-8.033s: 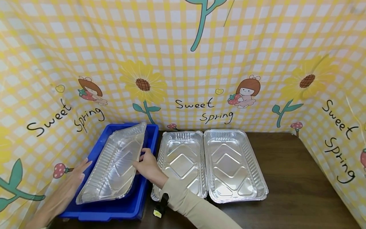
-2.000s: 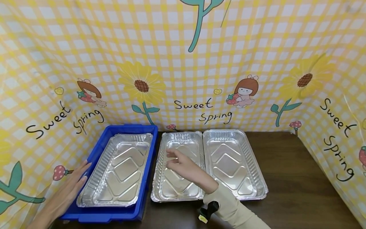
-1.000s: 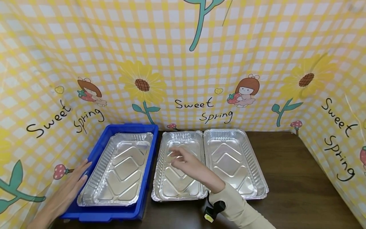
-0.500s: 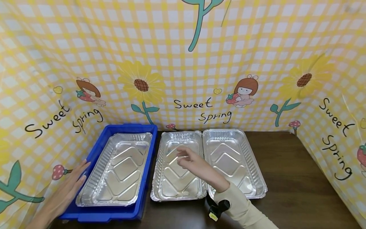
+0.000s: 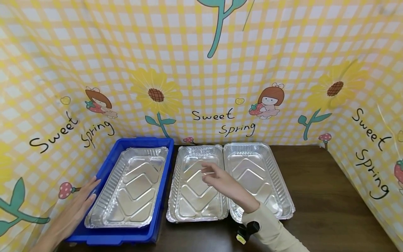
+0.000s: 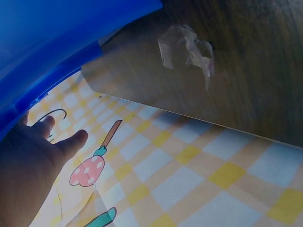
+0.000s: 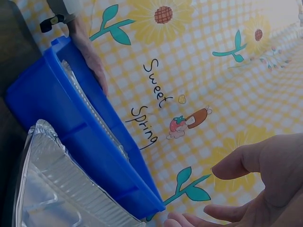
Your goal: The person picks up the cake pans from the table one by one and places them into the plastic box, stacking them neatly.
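My left hand (image 5: 73, 210) rests with extended fingers along the left side of the blue bin (image 5: 121, 239). Inside that bin lies a rectangular foil tray (image 5: 138, 185). Over the middle foil tray (image 5: 192, 206) hovers my right hand (image 5: 221, 180), its fingers loosely bent and holding nothing. Beside it, edge to edge, stands the right foil tray (image 5: 248, 175), partly hidden by my right forearm. In the right wrist view, the fingers and thumb of my right hand (image 7: 265, 184) are spread apart, with the bin and a foil tray's corner to their left.
The dark wooden table (image 5: 327, 196) extends to the right of the trays. A yellow checked cloth (image 5: 201, 70) hangs behind and at both sides. In the left wrist view, a crumpled clear plastic piece (image 6: 187, 49) shows against a brown wooden surface.
Eight seconds ago my right hand held the left foil tray tilted over the bin; now it lies flat inside. The right hand has let go and drifted rightward. My left hand has stayed put.
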A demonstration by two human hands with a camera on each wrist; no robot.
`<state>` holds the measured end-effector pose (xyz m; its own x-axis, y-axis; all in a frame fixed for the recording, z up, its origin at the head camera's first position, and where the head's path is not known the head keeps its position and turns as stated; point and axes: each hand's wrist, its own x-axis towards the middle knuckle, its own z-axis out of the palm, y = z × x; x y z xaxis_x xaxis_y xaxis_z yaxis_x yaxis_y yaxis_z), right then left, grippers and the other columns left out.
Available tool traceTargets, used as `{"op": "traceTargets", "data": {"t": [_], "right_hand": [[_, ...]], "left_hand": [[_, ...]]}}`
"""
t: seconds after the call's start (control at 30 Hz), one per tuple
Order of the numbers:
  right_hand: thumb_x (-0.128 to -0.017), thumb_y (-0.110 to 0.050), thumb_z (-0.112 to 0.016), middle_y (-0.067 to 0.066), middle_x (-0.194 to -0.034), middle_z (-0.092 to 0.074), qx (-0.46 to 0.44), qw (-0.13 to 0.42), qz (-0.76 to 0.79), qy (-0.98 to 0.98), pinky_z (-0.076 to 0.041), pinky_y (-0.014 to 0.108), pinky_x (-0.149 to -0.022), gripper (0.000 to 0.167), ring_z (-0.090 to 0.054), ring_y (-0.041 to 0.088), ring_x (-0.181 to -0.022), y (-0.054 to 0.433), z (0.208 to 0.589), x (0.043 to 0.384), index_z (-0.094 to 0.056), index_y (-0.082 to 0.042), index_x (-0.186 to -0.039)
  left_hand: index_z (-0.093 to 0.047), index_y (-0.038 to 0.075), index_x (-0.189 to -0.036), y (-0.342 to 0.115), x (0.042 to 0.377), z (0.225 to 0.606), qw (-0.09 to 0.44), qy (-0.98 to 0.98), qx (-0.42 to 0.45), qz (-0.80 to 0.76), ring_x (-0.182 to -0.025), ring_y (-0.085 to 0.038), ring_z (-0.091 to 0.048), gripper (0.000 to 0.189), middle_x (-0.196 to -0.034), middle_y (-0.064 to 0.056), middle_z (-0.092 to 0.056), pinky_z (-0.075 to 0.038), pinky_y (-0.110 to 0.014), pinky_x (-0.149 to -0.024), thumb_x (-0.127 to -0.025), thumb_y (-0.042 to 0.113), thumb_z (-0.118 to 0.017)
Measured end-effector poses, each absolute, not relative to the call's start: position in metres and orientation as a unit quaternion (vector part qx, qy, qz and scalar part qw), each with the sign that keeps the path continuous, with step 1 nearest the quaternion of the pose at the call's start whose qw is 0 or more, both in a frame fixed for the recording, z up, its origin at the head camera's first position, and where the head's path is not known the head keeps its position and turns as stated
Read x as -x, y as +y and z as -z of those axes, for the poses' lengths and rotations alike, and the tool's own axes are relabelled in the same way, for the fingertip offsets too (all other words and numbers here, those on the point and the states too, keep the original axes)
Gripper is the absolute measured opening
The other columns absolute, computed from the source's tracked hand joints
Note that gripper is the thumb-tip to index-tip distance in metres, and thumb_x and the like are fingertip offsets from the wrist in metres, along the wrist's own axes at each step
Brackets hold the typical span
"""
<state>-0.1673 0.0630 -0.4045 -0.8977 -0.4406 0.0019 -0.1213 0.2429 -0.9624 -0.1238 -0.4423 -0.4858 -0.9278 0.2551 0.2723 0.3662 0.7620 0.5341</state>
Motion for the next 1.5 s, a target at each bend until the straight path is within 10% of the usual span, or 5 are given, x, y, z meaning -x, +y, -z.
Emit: {"op": "traceTargets", "data": {"t": [1.5], "right_hand": [[-0.095,-0.009,-0.057,0.033,-0.137,-0.057,0.15,0.118,0.604,0.774,-0.055,0.049,-0.098,0.06,-0.063,0.04,-0.118,0.091,0.419,0.17,-0.042,0.017,-0.148]], "left_hand": [[-0.033,0.0,-0.164,-0.441,0.124,0.485,0.09,-0.934,0.164,0.304,-0.147,0.014,-0.006,0.052,-0.17,-0.03,-0.021,-0.003,-0.004,-0.106,-0.114,0.009,-0.042]]}}
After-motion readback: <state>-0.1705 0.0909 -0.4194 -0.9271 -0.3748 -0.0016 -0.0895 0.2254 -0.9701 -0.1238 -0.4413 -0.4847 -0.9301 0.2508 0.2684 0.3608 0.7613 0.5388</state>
